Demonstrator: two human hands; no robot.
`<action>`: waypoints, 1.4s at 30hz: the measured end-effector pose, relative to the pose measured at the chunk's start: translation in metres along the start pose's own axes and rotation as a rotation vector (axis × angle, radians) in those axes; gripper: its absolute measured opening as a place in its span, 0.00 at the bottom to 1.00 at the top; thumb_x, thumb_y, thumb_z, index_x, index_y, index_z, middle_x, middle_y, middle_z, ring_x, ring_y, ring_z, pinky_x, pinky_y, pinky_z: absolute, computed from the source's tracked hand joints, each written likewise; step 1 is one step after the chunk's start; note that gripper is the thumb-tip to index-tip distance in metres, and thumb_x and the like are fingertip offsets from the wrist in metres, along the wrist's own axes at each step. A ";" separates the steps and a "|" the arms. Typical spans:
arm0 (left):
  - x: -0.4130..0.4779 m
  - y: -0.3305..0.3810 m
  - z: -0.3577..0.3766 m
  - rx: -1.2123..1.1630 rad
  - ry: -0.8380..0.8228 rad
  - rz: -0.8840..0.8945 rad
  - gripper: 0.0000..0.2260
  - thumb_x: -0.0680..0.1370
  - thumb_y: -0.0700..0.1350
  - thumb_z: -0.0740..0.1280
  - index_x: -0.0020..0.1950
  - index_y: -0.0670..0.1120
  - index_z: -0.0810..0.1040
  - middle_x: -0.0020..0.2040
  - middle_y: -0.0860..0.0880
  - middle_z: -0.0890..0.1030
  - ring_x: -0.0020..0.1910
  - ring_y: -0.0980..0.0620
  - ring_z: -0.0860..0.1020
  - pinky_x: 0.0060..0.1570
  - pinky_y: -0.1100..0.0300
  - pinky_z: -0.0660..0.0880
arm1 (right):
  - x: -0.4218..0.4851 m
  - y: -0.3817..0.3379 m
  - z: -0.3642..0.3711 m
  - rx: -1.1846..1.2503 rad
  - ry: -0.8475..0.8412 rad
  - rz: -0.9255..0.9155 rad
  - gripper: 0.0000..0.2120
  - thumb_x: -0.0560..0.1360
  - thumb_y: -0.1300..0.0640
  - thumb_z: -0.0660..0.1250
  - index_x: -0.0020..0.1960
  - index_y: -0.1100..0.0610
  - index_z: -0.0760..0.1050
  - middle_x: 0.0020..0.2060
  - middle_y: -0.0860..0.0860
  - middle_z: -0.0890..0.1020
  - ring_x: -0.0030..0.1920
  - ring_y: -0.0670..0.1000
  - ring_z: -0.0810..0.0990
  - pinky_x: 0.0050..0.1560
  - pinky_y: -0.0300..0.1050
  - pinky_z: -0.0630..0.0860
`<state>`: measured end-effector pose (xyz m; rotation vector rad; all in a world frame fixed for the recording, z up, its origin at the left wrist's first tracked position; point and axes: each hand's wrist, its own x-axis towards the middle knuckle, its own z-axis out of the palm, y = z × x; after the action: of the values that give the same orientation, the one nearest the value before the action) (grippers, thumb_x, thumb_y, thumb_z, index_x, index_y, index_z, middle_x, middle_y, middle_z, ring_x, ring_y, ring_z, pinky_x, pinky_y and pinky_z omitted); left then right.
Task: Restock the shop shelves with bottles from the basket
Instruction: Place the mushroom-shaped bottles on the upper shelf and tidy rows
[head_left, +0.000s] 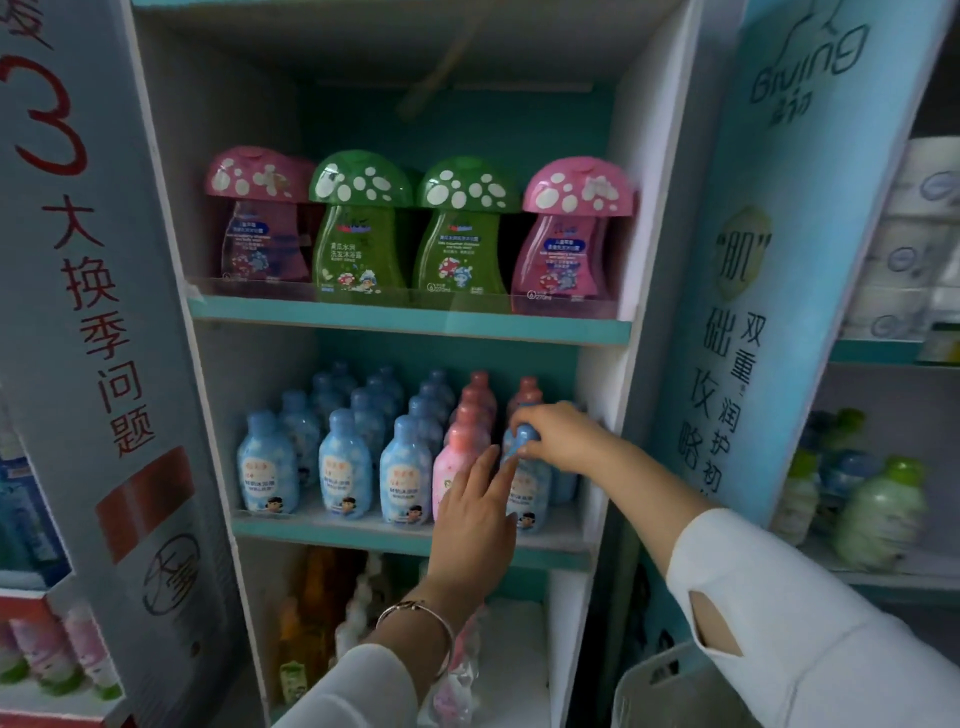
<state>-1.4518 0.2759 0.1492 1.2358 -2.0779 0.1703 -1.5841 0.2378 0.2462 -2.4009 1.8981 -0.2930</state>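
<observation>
My right hand (558, 434) grips the cap of a blue bottle (530, 493) that stands at the right front of the middle shelf (332, 527). My left hand (475, 512) is open, its fingers spread; its fingertips touch that bottle's left side and cover part of a pink bottle (451, 470) beside it. Rows of blue bottles (345, 470) fill the left of the shelf, and pink ones run back behind the front pink bottle. A white basket (657, 686) shows its rim at the bottom right, under my right sleeve.
The upper shelf (410, 319) holds pink and green mushroom-capped bottles (358, 228) behind a clear lip. The lowest shelf has orange and white bottles (319, 608). Printed cardboard side panels (98, 332) flank the unit. More bottles (878, 512) stand on shelves to the right.
</observation>
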 end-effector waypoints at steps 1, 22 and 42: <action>0.000 0.001 0.005 -0.007 -0.011 0.001 0.31 0.60 0.43 0.71 0.64 0.43 0.74 0.60 0.43 0.79 0.55 0.44 0.80 0.49 0.53 0.78 | 0.000 0.001 -0.002 0.000 -0.017 -0.009 0.14 0.75 0.56 0.67 0.60 0.56 0.74 0.56 0.56 0.78 0.56 0.56 0.76 0.50 0.44 0.70; -0.003 0.005 -0.015 -0.276 0.033 -0.178 0.24 0.75 0.33 0.62 0.71 0.43 0.66 0.68 0.46 0.69 0.67 0.47 0.67 0.66 0.60 0.62 | 0.000 0.002 -0.016 -0.011 0.060 0.096 0.19 0.77 0.70 0.56 0.64 0.61 0.73 0.60 0.59 0.76 0.58 0.59 0.76 0.58 0.49 0.75; 0.051 -0.026 -0.020 0.146 -0.087 -0.159 0.24 0.79 0.48 0.49 0.76 0.51 0.53 0.70 0.56 0.65 0.71 0.57 0.62 0.73 0.44 0.38 | 0.074 0.006 -0.012 -0.141 -0.164 0.015 0.09 0.71 0.62 0.68 0.51 0.59 0.82 0.51 0.55 0.83 0.50 0.56 0.81 0.50 0.45 0.76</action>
<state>-1.4358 0.2341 0.1900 1.5149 -2.0592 0.2012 -1.5757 0.1659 0.2653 -2.4101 1.9218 0.0396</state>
